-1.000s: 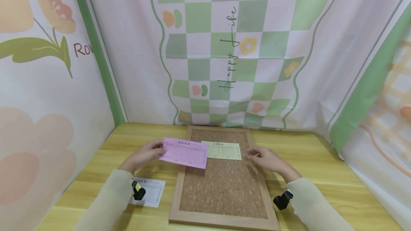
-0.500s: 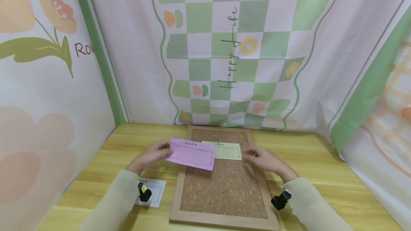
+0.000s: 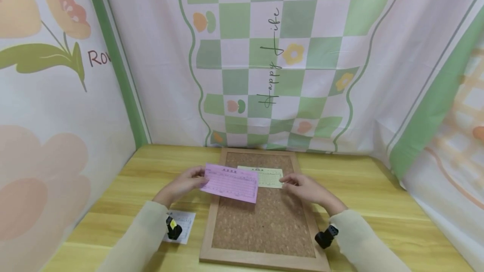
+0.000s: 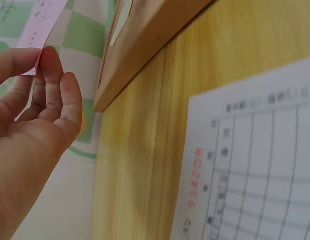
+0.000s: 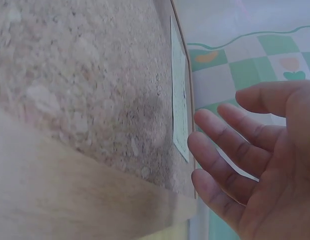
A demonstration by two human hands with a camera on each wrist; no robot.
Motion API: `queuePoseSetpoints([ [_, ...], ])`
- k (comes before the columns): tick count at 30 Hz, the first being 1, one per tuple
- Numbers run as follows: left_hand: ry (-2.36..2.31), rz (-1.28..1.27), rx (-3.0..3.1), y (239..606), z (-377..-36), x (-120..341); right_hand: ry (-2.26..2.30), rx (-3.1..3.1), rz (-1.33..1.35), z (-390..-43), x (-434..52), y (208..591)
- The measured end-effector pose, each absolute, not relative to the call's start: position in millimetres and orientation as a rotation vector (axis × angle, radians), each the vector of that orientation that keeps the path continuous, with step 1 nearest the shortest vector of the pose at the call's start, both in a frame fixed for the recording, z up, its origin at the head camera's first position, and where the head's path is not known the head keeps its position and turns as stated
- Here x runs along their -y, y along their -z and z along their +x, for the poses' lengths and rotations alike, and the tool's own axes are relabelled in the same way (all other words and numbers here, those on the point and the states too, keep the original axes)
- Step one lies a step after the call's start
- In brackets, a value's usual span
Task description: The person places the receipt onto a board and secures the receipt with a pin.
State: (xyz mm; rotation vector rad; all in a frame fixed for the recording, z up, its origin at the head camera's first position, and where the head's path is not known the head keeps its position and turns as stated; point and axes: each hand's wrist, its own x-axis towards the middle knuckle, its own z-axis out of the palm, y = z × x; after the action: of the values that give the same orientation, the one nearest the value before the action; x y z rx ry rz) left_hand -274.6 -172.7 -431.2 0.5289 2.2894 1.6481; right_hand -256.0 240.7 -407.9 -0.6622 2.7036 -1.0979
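Observation:
My left hand (image 3: 186,184) pinches a pink printed slip (image 3: 231,183) by its left end, between thumb and fingers. The slip is held up over the corkboard (image 3: 261,226) and hides the left part of a pale green slip (image 3: 271,178) lying on the cork. In the left wrist view, the thumb and index finger grip a corner of the pink slip (image 4: 42,25). My right hand (image 3: 308,188) hovers by the right end of the green slip. Its fingers are loosely bent, and the right wrist view shows the thumb apart from them with nothing held.
A white printed slip (image 3: 185,226) lies on the wooden table (image 3: 378,205) left of the board, partly hidden by the left sleeve and wrist camera. The board's raised wooden frame (image 3: 261,257) borders the cork. A patterned curtain (image 3: 234,53) hangs behind the table.
My left hand has moved right with the pink slip, covering more of the green slip. My right hand has shifted left, from over the board's right side to the green slip's right end.

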Motion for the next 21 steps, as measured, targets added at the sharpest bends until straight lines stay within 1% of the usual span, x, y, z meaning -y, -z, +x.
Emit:
queuePoseSetpoints([
  [16, -1.618, 0.664, -2.300, 432.4, -273.6, 150.6, 1.167, -2.568, -0.748, -253.5, -228.0, 407.9],
  [21, -1.617, 0.647, -2.320, 433.4, -273.2, 144.9, 1.189, -2.531, -0.729, -253.0, -224.4, 408.0],
])
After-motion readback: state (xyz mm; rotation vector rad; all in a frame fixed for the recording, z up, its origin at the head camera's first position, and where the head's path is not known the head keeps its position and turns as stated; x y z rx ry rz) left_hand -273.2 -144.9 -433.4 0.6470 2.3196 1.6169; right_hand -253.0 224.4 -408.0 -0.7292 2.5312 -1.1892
